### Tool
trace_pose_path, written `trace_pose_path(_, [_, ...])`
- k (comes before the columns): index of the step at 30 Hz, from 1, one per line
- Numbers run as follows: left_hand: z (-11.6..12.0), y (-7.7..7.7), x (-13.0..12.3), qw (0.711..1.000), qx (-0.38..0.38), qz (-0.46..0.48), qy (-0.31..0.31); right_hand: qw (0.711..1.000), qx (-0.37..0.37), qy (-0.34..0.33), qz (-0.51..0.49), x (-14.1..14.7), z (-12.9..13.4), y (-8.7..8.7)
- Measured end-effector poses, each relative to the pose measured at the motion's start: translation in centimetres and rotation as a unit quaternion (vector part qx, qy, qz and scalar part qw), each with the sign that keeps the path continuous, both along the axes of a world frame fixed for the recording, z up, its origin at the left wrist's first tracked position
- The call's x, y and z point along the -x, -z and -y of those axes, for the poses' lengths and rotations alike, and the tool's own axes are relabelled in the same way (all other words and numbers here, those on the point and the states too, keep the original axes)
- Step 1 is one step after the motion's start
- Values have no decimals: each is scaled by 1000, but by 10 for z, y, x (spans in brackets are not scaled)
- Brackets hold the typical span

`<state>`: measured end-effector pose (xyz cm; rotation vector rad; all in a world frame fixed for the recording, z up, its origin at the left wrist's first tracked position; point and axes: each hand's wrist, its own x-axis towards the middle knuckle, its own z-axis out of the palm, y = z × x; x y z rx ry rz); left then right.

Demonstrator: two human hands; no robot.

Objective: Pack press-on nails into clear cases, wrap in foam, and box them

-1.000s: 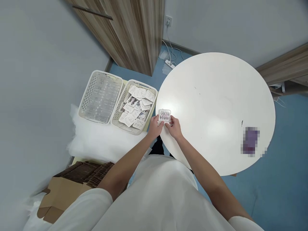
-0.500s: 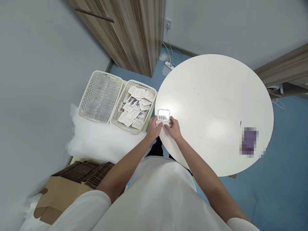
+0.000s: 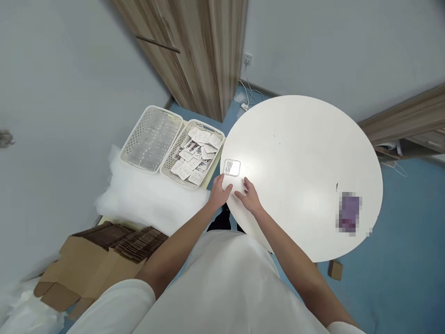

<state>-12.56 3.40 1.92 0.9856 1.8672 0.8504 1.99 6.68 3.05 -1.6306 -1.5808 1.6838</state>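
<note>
A small, clear, flat plastic case (image 3: 232,167) lies near the left edge of the white round table (image 3: 295,139), with glare over its top and a greyish print at its left side. Just below it is my left hand (image 3: 218,192); its fingertips reach the case's lower left corner, and whether they touch it I cannot tell. Thumb and fingers of that hand are apart. My right hand (image 3: 249,197) hovers to the lower right of the case, apart from it, fingers spread and holding nothing.
Left of the table stand a white basket (image 3: 163,172) of printed cards and another basket (image 3: 125,147) of clear plastic cases. White foam wrap (image 3: 149,197) lies before them, beside a cardboard box (image 3: 86,266) of brown packets. A blurred purple object (image 3: 349,212) rests at the table's right.
Both hands have drawn back from the case, and the right hand has come away from its side. The case now sits slightly turned on the table. The camera view has shifted a little.
</note>
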Motion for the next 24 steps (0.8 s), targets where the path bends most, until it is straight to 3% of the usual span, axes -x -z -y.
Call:
trace_pose_path(7, [52,-17,-20,998,-8,4,-68,998,-48,-37,-36,-33,19,-13])
trace_pose_path(13, [116,-24,-36,988,20,23,-152,994,-43,-88,-50,-41,37,-7])
trace_pose_path(16, [143,-29,-36,984,24,27,-175,987,-27,-143,-73,-33,43,-3])
trace_pose_path(20, [176,-31,-23,974,39,-3,-223,960,-13,-270,-77,-6,47,-1])
trace_pose_path(24, [204,-25,0,958,81,-17,-275,924,-70,-375,-28,35,54,2])
